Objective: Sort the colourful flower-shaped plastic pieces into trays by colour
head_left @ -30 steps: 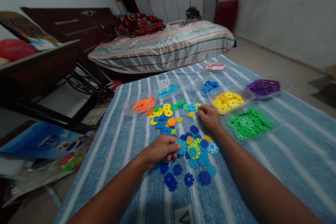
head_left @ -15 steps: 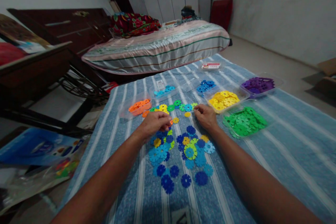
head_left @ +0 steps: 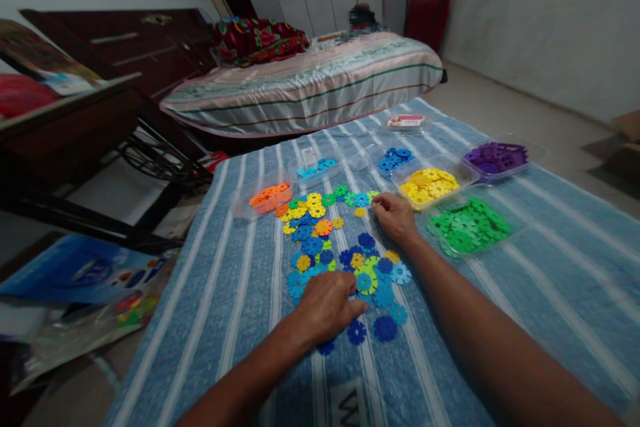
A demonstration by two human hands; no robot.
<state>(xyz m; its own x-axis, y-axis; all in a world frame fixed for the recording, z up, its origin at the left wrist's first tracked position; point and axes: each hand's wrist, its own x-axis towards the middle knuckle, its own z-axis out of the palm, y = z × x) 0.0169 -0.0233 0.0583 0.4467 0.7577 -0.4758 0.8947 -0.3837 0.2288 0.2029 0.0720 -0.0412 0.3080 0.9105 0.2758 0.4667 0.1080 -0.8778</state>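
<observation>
Several plastic snowflake discs (head_left: 345,253) in blue, yellow, green and orange lie loose on a blue striped cloth (head_left: 500,293). My left hand (head_left: 327,307) rests palm down on the dark blue discs at the near end of the pile, fingers curled over them. My right hand (head_left: 397,217) lies at the far right of the pile, fingertips closed near a green disc (head_left: 373,196). Whether either hand grips a disc is hidden.
Clear trays along the far side hold sorted discs: orange (head_left: 265,197), light blue (head_left: 316,167), dark blue (head_left: 395,159), yellow (head_left: 430,185), green (head_left: 470,223), purple (head_left: 495,157). A striped mattress (head_left: 310,90) lies beyond. A dark wooden table (head_left: 75,127) stands at the left.
My left hand has moved from the far left of the pile back to its near end, onto the dark blue discs. My right hand has barely moved.
</observation>
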